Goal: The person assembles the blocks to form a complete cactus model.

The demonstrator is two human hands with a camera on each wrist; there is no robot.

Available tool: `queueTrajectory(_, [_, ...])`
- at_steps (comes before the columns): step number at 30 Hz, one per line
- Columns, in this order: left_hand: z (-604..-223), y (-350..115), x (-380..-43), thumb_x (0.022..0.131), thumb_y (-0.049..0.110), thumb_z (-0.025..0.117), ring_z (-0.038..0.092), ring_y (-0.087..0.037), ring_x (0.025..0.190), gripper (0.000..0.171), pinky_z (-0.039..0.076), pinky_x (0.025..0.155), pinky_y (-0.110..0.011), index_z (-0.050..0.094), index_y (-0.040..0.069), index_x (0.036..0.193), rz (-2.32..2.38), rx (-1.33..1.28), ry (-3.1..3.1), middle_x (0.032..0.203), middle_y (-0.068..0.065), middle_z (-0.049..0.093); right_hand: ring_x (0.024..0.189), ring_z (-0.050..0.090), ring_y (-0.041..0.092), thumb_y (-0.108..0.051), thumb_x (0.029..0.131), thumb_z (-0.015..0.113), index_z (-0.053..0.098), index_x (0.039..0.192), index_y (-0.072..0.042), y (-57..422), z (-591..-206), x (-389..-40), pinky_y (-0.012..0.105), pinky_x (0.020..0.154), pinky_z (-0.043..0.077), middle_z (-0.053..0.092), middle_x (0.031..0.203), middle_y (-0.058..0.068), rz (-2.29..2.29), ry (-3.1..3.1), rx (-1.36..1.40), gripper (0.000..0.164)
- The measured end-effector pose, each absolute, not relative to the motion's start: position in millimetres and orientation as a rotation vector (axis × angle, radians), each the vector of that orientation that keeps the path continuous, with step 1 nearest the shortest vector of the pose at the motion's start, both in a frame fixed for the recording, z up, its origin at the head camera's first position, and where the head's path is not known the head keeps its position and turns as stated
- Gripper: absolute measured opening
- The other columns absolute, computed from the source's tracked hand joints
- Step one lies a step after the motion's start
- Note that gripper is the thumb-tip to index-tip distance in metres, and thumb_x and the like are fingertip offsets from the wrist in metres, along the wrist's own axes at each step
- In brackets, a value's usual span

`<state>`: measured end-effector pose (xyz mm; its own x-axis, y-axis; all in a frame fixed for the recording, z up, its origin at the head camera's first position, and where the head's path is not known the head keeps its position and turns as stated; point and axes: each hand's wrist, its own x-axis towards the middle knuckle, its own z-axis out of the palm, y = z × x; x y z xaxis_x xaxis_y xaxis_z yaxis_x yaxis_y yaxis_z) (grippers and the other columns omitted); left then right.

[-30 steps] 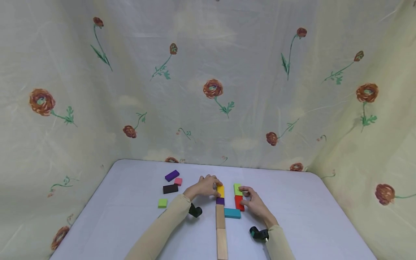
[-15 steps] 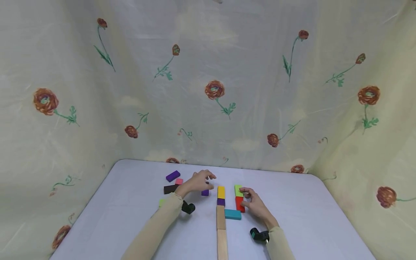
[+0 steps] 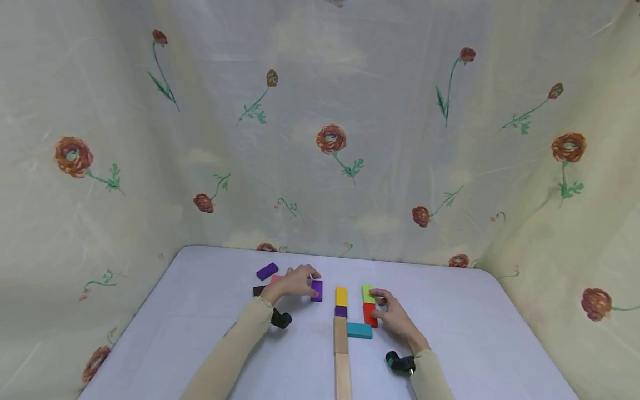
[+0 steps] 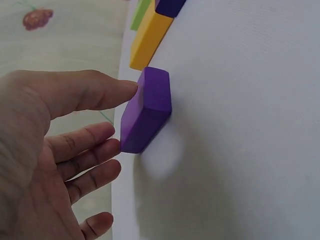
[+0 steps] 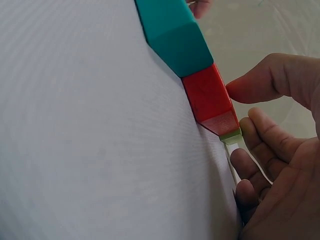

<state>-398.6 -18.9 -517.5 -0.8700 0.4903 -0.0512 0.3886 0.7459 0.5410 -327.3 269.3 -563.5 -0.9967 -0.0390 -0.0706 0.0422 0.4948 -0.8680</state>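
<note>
My left hand (image 3: 296, 281) is at a purple block (image 3: 316, 290) lying on the white table. In the left wrist view the thumb overlaps the edge of that block (image 4: 150, 107), and the spread fingers reach toward its far end without closing round it. On the right, my right hand (image 3: 395, 315) rests beside a red block (image 3: 370, 315) and a lime green block (image 3: 368, 293) that lie end to end. Its thumb tip is at the red block (image 5: 207, 95), with the index fingertip at the green one (image 5: 231, 136). Whether these fingertips press is unclear.
A column of a yellow block (image 3: 341, 296), a dark purple block (image 3: 341, 311) and wooden blocks (image 3: 341, 335) runs toward me. A teal block (image 3: 359, 330) joins it on the right. Farther left lie another purple block (image 3: 267, 271), a pink block (image 3: 276, 278) and a black block (image 3: 258, 290).
My left hand has moved left from the yellow block to the purple block, which it has uncovered. The right hand stays in place beside the red and green blocks.
</note>
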Motion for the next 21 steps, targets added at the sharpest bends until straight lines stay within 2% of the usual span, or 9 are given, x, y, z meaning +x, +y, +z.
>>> queueTrajectory(5, [-521.2, -20.2, -398.6, 0.083, 0.028, 0.075, 0.052, -0.021, 0.106, 0.045, 0.033, 0.103, -0.050, 0.062, 0.012, 0.124, 0.755, 0.711, 2.763, 0.118, -0.005, 0.061, 0.123, 0.039, 0.030, -0.003, 0.084, 0.062, 0.047, 0.136, -0.011, 269.3, -563.2, -326.8, 0.052, 0.102, 0.037, 0.049, 0.134, 0.011, -1.541, 2.644, 0.005, 0.054])
queueTrajectory(13, [-521.7, -25.0, -396.9, 0.083, 0.032, 0.074, 0.051, -0.026, 0.114, 0.048, 0.032, 0.103, -0.054, 0.062, 0.011, 0.125, 0.733, 0.739, 2.759, 0.124, -0.008, 0.058, 0.122, 0.039, 0.030, -0.003, 0.084, 0.061, 0.047, 0.135, -0.011, 270.2, -564.6, -326.4, 0.052, 0.102, 0.037, 0.050, 0.134, 0.010, -1.541, 2.646, 0.000, 0.054])
queueTrajectory(16, [-523.1, -24.9, -396.3, 0.083, 0.032, 0.074, 0.051, -0.026, 0.114, 0.049, 0.034, 0.102, -0.052, 0.061, 0.010, 0.125, 0.748, 0.730, 2.767, 0.124, -0.008, 0.057, 0.123, 0.039, 0.031, -0.003, 0.084, 0.061, 0.047, 0.136, -0.012, 270.5, -563.5, -325.5, 0.054, 0.103, 0.036, 0.049, 0.134, 0.011, -1.539, 2.646, 0.006, 0.054])
queueTrajectory(21, [-523.9, -22.4, -396.8, 0.084, 0.029, 0.074, 0.049, -0.026, 0.112, 0.048, 0.032, 0.103, -0.055, 0.061, 0.008, 0.125, 0.796, 0.699, 2.778, 0.122, -0.010, 0.056, 0.124, 0.039, 0.030, -0.004, 0.085, 0.062, 0.047, 0.136, -0.012, 270.2, -562.8, -326.1, 0.054, 0.105, 0.035, 0.049, 0.135, 0.010, -1.537, 2.641, 0.021, 0.054])
